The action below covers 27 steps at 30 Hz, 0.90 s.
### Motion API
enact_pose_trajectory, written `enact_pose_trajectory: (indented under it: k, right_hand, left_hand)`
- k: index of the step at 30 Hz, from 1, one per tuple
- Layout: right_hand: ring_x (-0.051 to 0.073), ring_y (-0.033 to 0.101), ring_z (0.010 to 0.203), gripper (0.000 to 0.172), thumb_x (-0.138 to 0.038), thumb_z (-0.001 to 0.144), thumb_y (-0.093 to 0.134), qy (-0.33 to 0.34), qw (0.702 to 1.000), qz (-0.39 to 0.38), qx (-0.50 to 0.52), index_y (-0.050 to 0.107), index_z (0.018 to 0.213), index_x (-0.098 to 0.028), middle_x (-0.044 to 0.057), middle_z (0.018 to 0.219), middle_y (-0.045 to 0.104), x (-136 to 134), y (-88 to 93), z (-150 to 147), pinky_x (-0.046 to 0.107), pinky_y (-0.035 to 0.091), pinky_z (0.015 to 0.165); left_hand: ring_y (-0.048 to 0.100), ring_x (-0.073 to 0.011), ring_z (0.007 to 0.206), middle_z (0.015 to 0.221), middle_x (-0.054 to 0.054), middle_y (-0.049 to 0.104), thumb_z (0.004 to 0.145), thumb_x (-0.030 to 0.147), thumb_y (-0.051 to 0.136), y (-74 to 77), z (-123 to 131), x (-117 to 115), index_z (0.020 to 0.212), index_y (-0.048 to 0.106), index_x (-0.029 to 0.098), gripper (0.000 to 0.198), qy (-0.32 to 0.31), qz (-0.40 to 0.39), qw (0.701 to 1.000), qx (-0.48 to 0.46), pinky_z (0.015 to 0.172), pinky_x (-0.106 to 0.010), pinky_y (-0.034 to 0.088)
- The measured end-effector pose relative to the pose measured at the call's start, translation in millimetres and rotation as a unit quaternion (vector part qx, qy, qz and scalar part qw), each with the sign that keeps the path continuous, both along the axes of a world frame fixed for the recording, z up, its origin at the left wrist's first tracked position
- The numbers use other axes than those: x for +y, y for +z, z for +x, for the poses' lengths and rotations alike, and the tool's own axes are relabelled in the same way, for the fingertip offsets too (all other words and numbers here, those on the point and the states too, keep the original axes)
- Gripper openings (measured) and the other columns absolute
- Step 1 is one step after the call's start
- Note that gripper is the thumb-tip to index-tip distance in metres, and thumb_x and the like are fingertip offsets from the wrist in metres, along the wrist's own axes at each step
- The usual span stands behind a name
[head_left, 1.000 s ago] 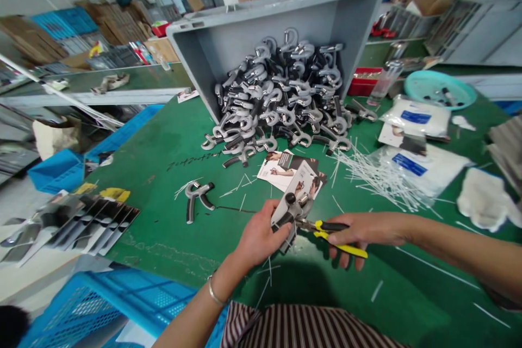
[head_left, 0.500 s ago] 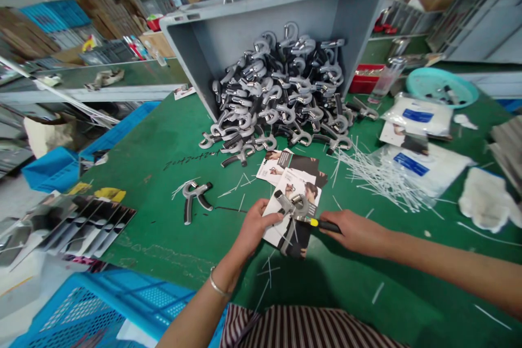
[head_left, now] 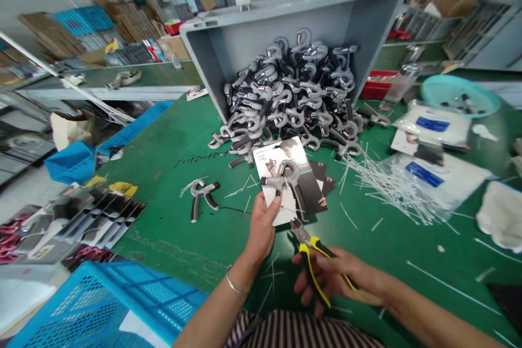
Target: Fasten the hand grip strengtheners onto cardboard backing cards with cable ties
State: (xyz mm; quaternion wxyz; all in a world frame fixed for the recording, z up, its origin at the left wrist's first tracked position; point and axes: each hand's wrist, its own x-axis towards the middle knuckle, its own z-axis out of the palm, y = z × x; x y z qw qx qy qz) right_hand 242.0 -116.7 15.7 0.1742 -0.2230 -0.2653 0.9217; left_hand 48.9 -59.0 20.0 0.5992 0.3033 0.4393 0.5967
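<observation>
The left hand [head_left: 261,225] pinches the bottom of a thin, bendy card [head_left: 277,153] above the table [head_left: 171,141]; its tied-on grip trainer [head_left: 286,173] seems stiff, heavier, the safer hold. The right hand [head_left: 340,283] clasps yellow cutters [head_left: 312,261].

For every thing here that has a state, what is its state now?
left hand: closed on the card, holding it up.
card: off the table, a hand gripper fastened on it.
right hand: closed around the cutting pliers.
grey bin: tipped on its side, grippers spilling out.
loose hand gripper: lying on the table, untouched.
</observation>
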Motion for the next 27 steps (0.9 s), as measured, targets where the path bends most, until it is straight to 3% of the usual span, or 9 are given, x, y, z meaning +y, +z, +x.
enact_pose_trajectory:
  k: [8,12,15,17,20,22,25,27]
  right_hand:
    - [0.027,0.069,0.091,0.051,-0.05,0.09,0.055,-0.032,0.99,-0.103,0.089,0.054,0.128,-0.016,0.017,0.108,0.069,-11.2,-17.1,-23.4,0.043,0.055,0.073]
    - [0.019,0.067,0.073,0.041,-0.046,0.091,0.055,-0.051,0.984,-0.133,0.104,0.06,0.119,-0.016,0.008,0.088,0.067,-12.9,-20.2,-25.6,0.031,0.053,0.06]
    - [0.008,0.048,0.046,0.033,-0.046,0.091,0.057,-0.064,0.976,-0.155,0.135,0.063,0.105,-0.016,-0.003,0.067,0.054,-14.2,-22.4,-28.1,0.019,0.037,0.041]
    - [0.005,0.035,0.039,0.032,-0.049,0.091,0.057,-0.066,0.978,-0.154,0.125,0.062,0.097,-0.018,-0.006,0.062,0.047,-16.0,-23.6,-31.5,0.017,0.028,0.037]
    - [0.005,0.031,0.036,0.035,-0.054,0.091,0.054,-0.097,0.99,-0.096,0.022,0.058,0.095,-0.02,-0.006,0.058,0.046,-20.9,-27.3,-40.0,0.018,0.026,0.035]
    - [0.005,0.033,0.035,0.038,-0.058,0.089,0.056,-0.123,0.988,-0.01,-0.089,0.056,0.091,-0.02,-0.006,0.057,0.048,-25.3,-32.3,-46.7,0.018,0.025,0.033]
    - [0.006,0.04,0.039,0.042,-0.059,0.083,0.064,-0.13,0.952,0.165,-0.222,0.054,0.078,-0.018,-0.005,0.057,0.05,-32.2,-40.6,-51.7,0.017,0.027,0.034]
    - [0.007,0.042,0.042,0.042,-0.058,0.083,0.064,-0.122,0.928,0.233,-0.264,0.053,0.077,-0.018,-0.004,0.059,0.052,-35.9,-44.0,-47.2,0.018,0.028,0.036]
  left_hand:
    - [0.062,-0.0212,0.113,0.125,-0.007,0.063,0.087,0.044,0.061,0.6,9.8,-17.6,0.118,0.051,0.021,0.04,0.03,-0.015,0.999,0.014,0.098,-0.034,0.049]
    - [0.063,-0.0202,0.11,0.122,-0.007,0.064,0.087,0.041,0.063,-0.3,10.8,-18.9,0.117,0.051,0.021,0.037,0.026,-0.011,1.0,-0.011,0.097,-0.034,0.049]
    - [0.063,-0.0194,0.109,0.122,-0.006,0.064,0.088,0.038,0.063,-0.3,10.6,-19.7,0.117,0.051,0.022,0.035,0.023,-0.009,0.999,-0.025,0.097,-0.033,0.048]
    - [0.063,-0.0196,0.108,0.122,-0.007,0.065,0.087,0.038,0.063,-1.8,9.7,-20.4,0.117,0.052,0.021,0.035,0.029,-0.011,0.999,-0.018,0.095,-0.032,0.049]
    - [0.064,-0.0198,0.103,0.117,-0.008,0.066,0.087,0.039,0.064,-9.4,6.5,-20.9,0.113,0.054,0.019,0.034,0.047,-0.016,0.998,0.024,0.091,-0.032,0.05]
    - [0.064,-0.0198,0.099,0.112,-0.008,0.068,0.085,0.039,0.065,-17.2,1.6,-19.5,0.111,0.057,0.018,0.034,0.058,-0.017,0.994,0.087,0.088,-0.032,0.05]
    - [0.064,-0.0197,0.09,0.104,-0.008,0.069,0.082,0.04,0.068,-24.4,-18.4,-13.7,0.109,0.06,0.017,0.037,0.078,-0.029,0.98,0.178,0.081,-0.03,0.051]
    - [0.064,-0.0189,0.084,0.099,-0.007,0.07,0.08,0.042,0.069,-21.5,-46.1,-9.5,0.109,0.061,0.016,0.039,0.105,-0.035,0.971,0.212,0.075,-0.028,0.051]
